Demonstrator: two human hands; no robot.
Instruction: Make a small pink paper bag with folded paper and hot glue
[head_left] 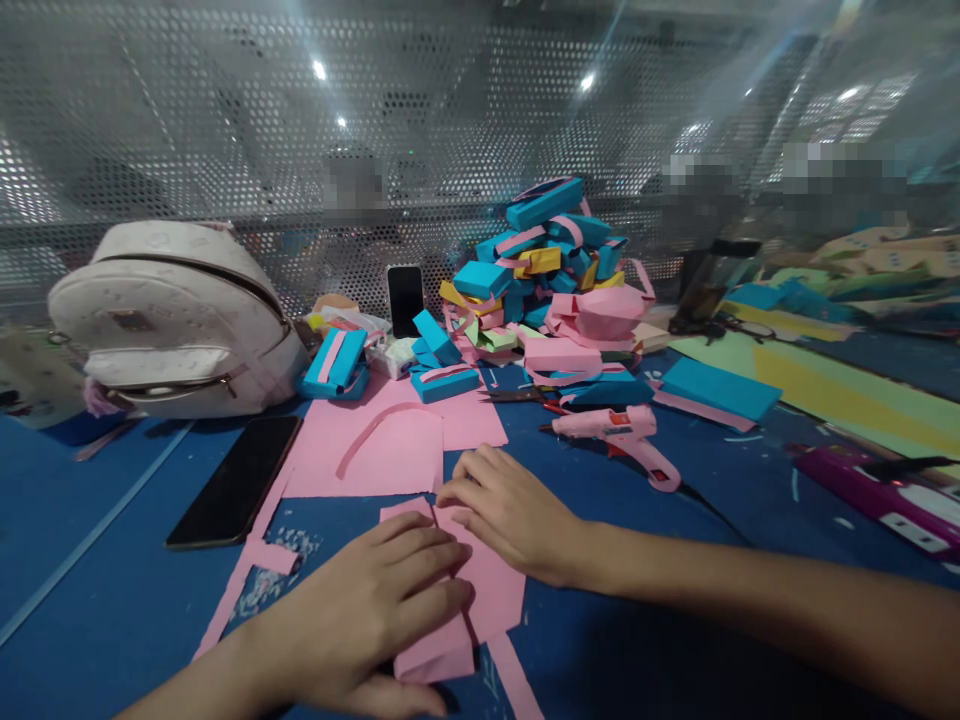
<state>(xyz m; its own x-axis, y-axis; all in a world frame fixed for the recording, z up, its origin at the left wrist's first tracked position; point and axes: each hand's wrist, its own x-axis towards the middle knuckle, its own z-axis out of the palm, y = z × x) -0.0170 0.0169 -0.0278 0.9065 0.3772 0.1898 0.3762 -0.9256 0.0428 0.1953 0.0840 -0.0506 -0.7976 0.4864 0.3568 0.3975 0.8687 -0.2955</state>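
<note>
Both my hands press flat on a small piece of pink paper (499,600) lying on the blue table. My left hand (375,610) covers its near left part, fingers together, over a folded edge. My right hand (506,510) rests on the far right part, fingertips at the fold line. Neither hand grips anything; the paper lies under them.
A larger pink sheet (390,440) lies just beyond. A pink glue gun (626,435) and a black phone (240,480) flank it. A heap of blue and pink paper boxes (547,270) stands behind, a white backpack (172,320) at left, a perforated metal wall at the back.
</note>
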